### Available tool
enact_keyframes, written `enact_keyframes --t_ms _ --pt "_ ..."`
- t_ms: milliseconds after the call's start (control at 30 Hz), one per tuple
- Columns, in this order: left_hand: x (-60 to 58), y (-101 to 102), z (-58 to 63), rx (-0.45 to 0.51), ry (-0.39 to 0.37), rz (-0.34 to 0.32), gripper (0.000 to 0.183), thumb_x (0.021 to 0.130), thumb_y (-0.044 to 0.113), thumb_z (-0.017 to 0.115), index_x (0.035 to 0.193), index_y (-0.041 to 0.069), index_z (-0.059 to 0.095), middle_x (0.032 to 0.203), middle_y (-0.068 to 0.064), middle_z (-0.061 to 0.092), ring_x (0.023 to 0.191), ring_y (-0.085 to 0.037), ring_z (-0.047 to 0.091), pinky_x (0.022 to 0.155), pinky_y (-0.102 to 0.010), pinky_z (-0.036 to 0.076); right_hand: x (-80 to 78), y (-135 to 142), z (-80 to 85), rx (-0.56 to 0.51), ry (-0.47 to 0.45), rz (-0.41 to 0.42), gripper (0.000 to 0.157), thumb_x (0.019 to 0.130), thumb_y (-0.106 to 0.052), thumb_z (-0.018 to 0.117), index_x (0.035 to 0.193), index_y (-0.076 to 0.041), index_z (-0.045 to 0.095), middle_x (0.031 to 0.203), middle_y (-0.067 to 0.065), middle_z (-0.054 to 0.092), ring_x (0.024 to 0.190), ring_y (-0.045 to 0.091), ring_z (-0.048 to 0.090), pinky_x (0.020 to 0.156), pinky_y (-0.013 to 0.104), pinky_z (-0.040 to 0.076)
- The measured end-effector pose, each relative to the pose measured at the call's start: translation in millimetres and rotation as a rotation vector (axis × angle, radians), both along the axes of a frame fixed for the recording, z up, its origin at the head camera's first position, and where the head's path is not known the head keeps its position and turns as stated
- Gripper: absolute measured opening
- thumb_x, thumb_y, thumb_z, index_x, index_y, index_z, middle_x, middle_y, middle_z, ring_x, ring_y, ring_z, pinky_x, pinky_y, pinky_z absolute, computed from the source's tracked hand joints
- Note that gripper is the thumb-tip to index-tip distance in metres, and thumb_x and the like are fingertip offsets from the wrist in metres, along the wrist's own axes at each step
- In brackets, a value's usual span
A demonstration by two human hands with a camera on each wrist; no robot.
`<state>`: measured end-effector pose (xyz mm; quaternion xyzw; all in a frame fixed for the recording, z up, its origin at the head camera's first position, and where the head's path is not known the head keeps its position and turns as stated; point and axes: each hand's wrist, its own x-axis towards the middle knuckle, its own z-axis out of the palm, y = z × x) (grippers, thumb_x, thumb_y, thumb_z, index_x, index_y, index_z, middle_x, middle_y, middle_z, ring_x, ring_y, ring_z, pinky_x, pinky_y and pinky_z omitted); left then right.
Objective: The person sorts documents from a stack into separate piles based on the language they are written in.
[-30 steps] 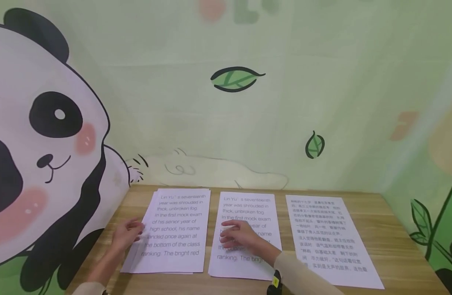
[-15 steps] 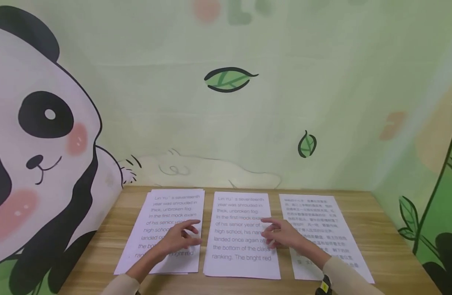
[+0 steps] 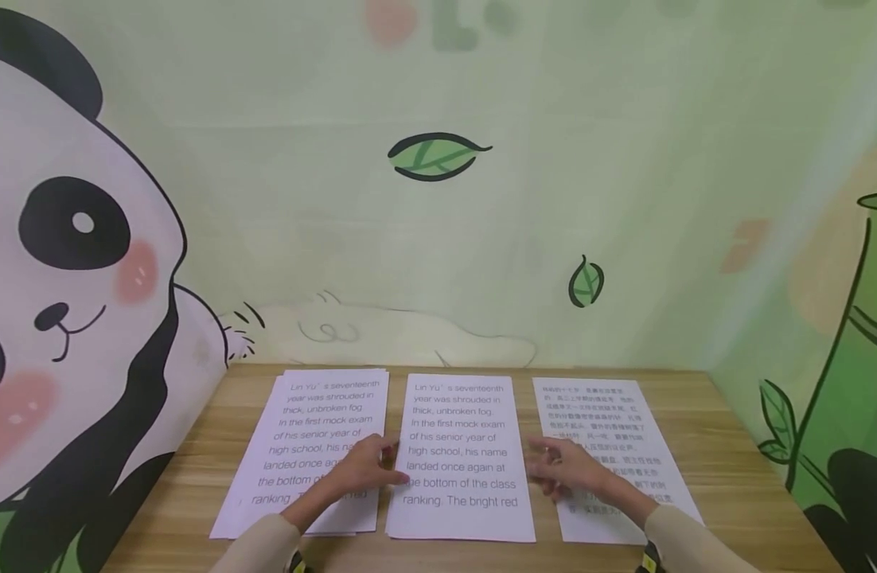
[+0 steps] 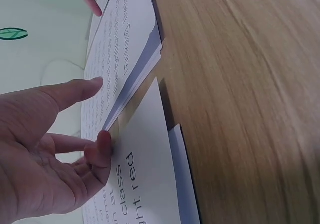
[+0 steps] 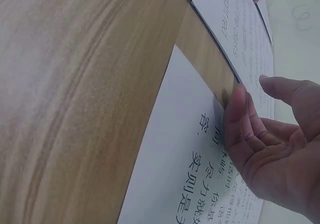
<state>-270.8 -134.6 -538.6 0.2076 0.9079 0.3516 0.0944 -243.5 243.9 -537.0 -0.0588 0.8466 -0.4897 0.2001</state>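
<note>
Three sets of printed paper lie side by side. My left hand (image 3: 363,465) is at the left edge of the middle paper stack (image 3: 461,438), thumb tip right at the edge, with the left paper stack (image 3: 317,430) partly under the forearm. Close to the middle stack's right edge is my right hand (image 3: 569,465), its forearm over the right sheet (image 3: 589,406) with Chinese text. In the left wrist view the left hand (image 4: 55,149) shows a gap between thumb and loosely bent fingers. The right hand (image 5: 280,149) looks alike in the right wrist view.
The papers lie on a wooden table (image 3: 696,446). Behind it stands a pale green backdrop (image 3: 302,199) printed with a panda (image 3: 145,207) and leaves. A dark band with yellow (image 3: 649,557) sits at the right sleeve.
Both hands have moved right: the left from the left stack's outer edge across to the middle stack's left edge, the right from over the middle stack to its right side. The view has shifted slightly.
</note>
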Motion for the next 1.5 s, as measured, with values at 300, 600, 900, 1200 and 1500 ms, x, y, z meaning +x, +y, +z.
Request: enact_keyframes --t_ms 300,600,900,1200,1500 --pt "3.4 8.3 -1.5 -0.044 -0.107 0.053 0.042 0.079 0.025 0.087 0.109 0.006 0.066 0.099 -0.010 0.057 0.086 -0.020 0.048 0.068 -0.026 0.037 4.5 -4.8 1.6 0.051 0.010 0.048 0.060 0.098 -0.023 0.066 0.146 0.007 0.047 0.085 0.006 0.067 0.066 0.014 0.063 0.057 0.027 0.056" --pt "-0.4 9.0 4.8 0.081 -0.064 0.045 0.038 0.084 0.017 0.082 0.110 -0.006 0.067 0.087 -0.012 0.062 0.067 -0.013 0.049 0.055 -0.020 0.037 1.4 -9.1 6.7 0.024 0.007 -0.019 0.053 0.099 -0.024 0.064 0.142 0.005 0.053 0.088 0.007 0.068 0.070 0.016 0.066 0.064 0.030 0.057" --pt "8.5 13.5 2.7 0.288 -0.235 0.176 0.052 0.088 0.008 0.075 0.135 -0.003 0.057 0.110 -0.014 0.069 0.083 -0.018 0.070 0.069 -0.031 0.057 0.9 -15.2 -4.5 -0.252 -0.170 -0.140 0.059 0.100 -0.019 0.062 0.148 0.009 0.041 0.119 0.018 0.073 0.104 0.029 0.074 0.085 0.041 0.062" --pt "8.6 20.5 -1.2 0.269 -0.244 0.326 0.060 0.087 0.010 0.074 0.142 -0.003 0.054 0.125 -0.017 0.063 0.081 -0.015 0.061 0.068 -0.027 0.052 6.9 -11.9 9.4 -0.274 -0.140 -0.169 0.062 0.101 -0.013 0.058 0.152 0.010 0.032 0.128 0.027 0.066 0.108 0.034 0.072 0.085 0.044 0.062" --pt "10.2 21.9 8.2 0.282 -0.285 0.314 0.051 0.097 0.016 0.065 0.142 -0.004 0.054 0.125 -0.017 0.065 0.099 -0.021 0.066 0.075 -0.032 0.058 9.4 -5.6 32.2 -0.288 -0.119 -0.159 0.063 0.102 -0.017 0.058 0.154 0.006 0.031 0.128 0.024 0.066 0.108 0.027 0.071 0.088 0.042 0.061"
